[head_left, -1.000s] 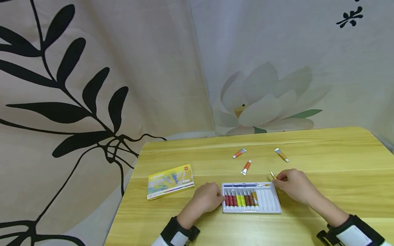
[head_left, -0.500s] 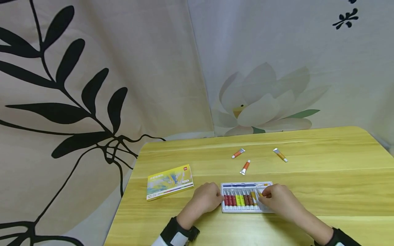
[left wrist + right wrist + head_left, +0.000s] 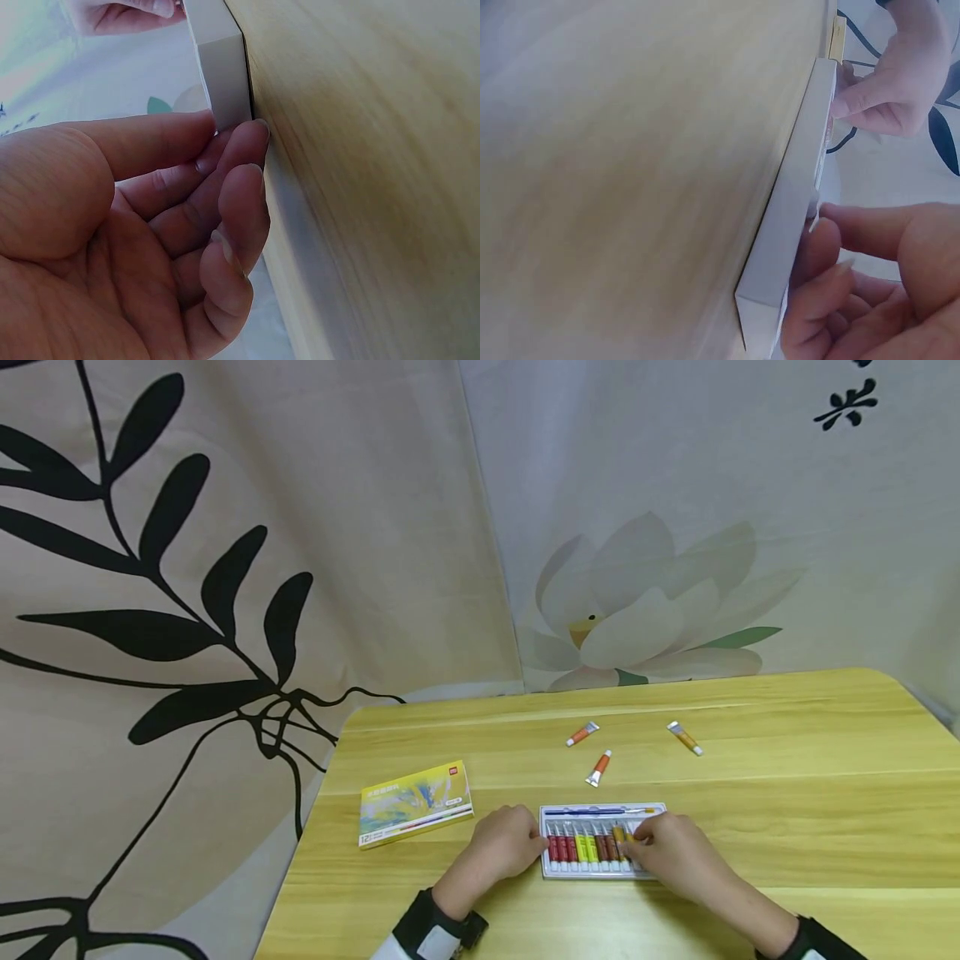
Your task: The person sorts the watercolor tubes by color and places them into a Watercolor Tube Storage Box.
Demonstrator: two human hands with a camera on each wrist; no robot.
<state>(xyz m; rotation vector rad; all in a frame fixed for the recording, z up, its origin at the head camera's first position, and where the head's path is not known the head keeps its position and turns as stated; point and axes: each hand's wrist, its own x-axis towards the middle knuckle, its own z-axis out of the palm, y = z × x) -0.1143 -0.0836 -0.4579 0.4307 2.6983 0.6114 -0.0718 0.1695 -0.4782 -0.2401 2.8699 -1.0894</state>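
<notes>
An ochre paint tube [image 3: 630,838], now brought into the white tray [image 3: 592,876], is pinched by the right hand [image 3: 675,856]; the tray's edge is gripped by the left hand [image 3: 506,842]; three tubes [image 3: 598,769] are left outside.

Left hand [image 3: 142,240] pinches end of white tray [image 3: 225,71]; wooden tabletop [image 3: 367,172] alongside; right hand [image 3: 129,18] beyond, partly cropped.

Location type: indoor craft area, home or cloth-lined booth; which of these cannot be determined. Head-view indicators: cloth [image 3: 390,527] at 12 o'clock as backdrop, printed leaves [image 3: 153,636] at 9 o'clock, printed flower [image 3: 641,631] between 2 and 3 o'clock, wood-grain table [image 3: 825,810] at 5 o'clock, bearing the paint tray [image 3: 588,876].
</notes>
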